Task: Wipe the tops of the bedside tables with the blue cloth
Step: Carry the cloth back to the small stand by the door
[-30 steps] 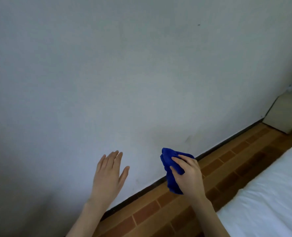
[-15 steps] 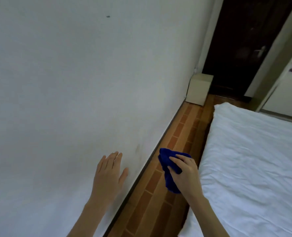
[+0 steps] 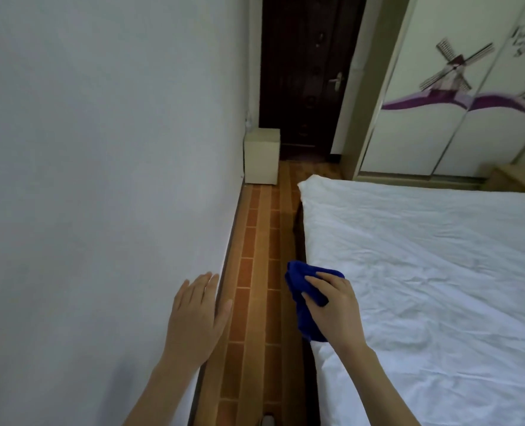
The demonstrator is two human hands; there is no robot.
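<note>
My right hand [image 3: 335,312] grips a bunched blue cloth [image 3: 304,302] in the air over the gap between the bed and the floor strip. My left hand [image 3: 196,318] is held flat with straight fingers, empty, close to the white wall. A cream bedside table [image 3: 261,159] stands far ahead against the wall, beside the dark door. A wooden piece of furniture [image 3: 516,179], partly cut off by the frame, shows at the right past the bed's far edge.
A bed with a white sheet [image 3: 424,272] fills the right side. A narrow strip of brown tiled floor [image 3: 255,272] runs between the white wall [image 3: 101,179] and the bed toward a dark door [image 3: 304,72]. A wardrobe with a windmill print [image 3: 455,87] stands beyond the bed.
The view has swung right from the bare wall to the aisle, bed, door and wardrobe. Both hands keep their pose, the right still gripping the cloth.
</note>
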